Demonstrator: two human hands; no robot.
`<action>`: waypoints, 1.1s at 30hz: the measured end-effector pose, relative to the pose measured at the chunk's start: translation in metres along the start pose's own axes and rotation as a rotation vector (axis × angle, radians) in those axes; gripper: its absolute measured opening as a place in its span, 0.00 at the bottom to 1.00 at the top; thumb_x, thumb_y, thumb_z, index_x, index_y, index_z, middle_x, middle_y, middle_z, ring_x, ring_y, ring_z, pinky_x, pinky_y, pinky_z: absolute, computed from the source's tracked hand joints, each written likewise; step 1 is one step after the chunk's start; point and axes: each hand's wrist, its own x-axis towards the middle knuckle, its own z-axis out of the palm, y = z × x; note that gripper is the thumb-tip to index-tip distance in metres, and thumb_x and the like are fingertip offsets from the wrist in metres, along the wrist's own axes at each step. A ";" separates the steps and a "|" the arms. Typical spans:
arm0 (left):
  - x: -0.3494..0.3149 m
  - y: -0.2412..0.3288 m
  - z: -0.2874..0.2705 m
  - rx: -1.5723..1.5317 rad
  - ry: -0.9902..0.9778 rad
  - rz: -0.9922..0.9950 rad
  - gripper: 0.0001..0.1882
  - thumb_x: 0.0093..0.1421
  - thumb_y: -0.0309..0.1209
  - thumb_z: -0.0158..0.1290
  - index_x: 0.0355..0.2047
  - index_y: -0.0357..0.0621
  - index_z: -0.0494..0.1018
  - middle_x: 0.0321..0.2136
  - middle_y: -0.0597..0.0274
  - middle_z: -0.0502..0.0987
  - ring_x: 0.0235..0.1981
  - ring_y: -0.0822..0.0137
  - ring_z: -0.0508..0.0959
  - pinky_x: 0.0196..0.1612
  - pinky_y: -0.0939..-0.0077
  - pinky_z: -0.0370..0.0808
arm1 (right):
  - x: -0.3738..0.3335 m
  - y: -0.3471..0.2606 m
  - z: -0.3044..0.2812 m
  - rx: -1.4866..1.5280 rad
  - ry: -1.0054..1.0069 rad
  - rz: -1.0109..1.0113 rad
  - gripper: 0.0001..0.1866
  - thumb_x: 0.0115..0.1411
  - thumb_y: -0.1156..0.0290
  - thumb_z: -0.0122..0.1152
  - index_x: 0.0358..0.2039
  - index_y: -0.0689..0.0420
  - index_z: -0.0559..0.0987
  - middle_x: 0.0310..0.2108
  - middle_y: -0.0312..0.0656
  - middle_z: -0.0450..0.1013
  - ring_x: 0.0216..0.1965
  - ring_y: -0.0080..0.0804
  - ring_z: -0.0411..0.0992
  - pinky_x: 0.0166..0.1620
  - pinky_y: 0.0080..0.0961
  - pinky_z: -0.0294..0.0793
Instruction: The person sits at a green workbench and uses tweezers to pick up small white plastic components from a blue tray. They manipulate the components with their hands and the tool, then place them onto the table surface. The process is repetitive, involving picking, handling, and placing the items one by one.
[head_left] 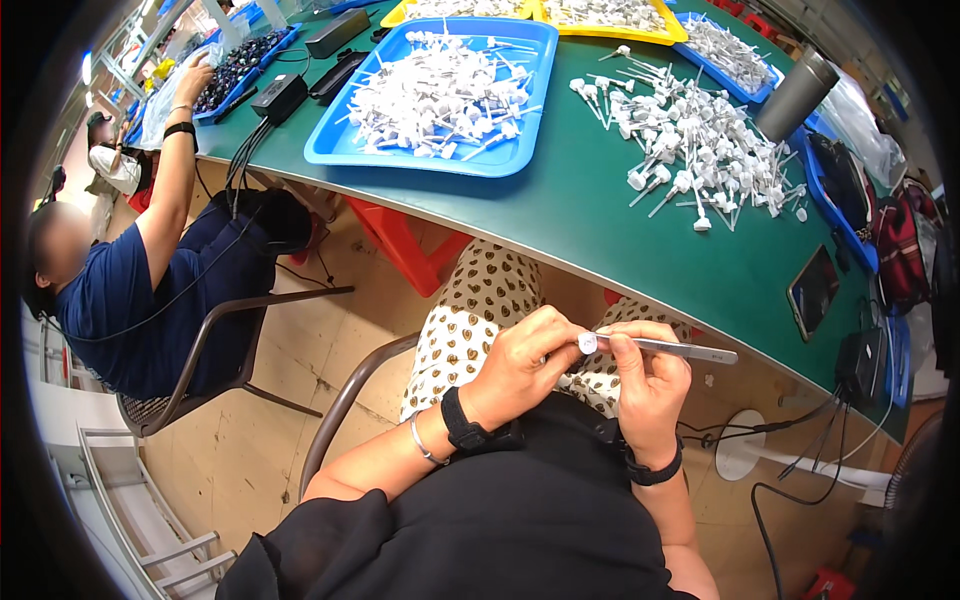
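A small white plastic cap (pixel 587 343) is pinched between the thumb and fingertips of the person's left hand (pixel 520 365), held over the lap, below the near edge of the green table (pixel 590 215), not resting on it. The left fingers are curled closed around the piece, seemingly to steady it with its open face turned toward the other hand. The right hand (pixel 650 385) is closed in a pen-like grip on a pair of metal tweezers (pixel 665 347), which lie nearly level with their tips touching the cap and their back end pointing to the right. Both hands sit close together near the body, probably because fine work is easier there. Each wrist carries a black band, and the left one also a thin bangle.

On the table, toward its far right part, lies a loose heap of white pump parts with thin tubes (pixel 695 145), within arm's reach. Left of it, a blue tray (pixel 345 150) holds a similar pile. Yellow trays (pixel 665 35) line the far edge, and a grey metal cylinder (pixel 797 95) stands by the right side. A dark phone (pixel 813 290) lies near the right near edge.

At the far left, another person in a dark blue top (pixel 110 300) sits on a chair, one hand reaching to a tray of dark pieces (pixel 240 60).
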 end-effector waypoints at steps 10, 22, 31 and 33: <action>-0.001 -0.002 0.001 -0.016 0.016 0.000 0.09 0.57 0.18 0.62 0.38 0.39 0.80 0.29 0.59 0.78 0.29 0.65 0.78 0.31 0.74 0.74 | 0.001 -0.003 -0.001 0.082 -0.003 0.040 0.03 0.66 0.79 0.60 0.38 0.66 0.78 0.33 0.43 0.80 0.35 0.28 0.80 0.40 0.22 0.79; -0.004 -0.006 0.003 -0.032 0.016 0.029 0.10 0.56 0.18 0.60 0.39 0.41 0.79 0.28 0.60 0.75 0.28 0.62 0.78 0.31 0.70 0.76 | 0.002 -0.008 -0.006 -0.190 -0.126 -0.040 0.04 0.66 0.78 0.60 0.36 0.66 0.78 0.33 0.40 0.80 0.32 0.27 0.80 0.38 0.21 0.79; -0.002 -0.003 0.001 -0.074 0.006 -0.019 0.09 0.57 0.16 0.61 0.38 0.37 0.79 0.30 0.58 0.78 0.30 0.65 0.79 0.32 0.74 0.76 | 0.000 -0.015 0.000 0.093 0.044 0.076 0.04 0.64 0.79 0.62 0.38 0.66 0.79 0.36 0.44 0.80 0.35 0.26 0.79 0.40 0.22 0.79; -0.002 -0.004 0.001 -0.073 0.007 -0.026 0.09 0.57 0.16 0.61 0.38 0.37 0.79 0.30 0.58 0.78 0.30 0.66 0.79 0.32 0.75 0.76 | 0.000 -0.013 -0.002 0.038 0.034 0.024 0.04 0.64 0.79 0.63 0.38 0.65 0.79 0.36 0.43 0.80 0.35 0.26 0.79 0.40 0.22 0.79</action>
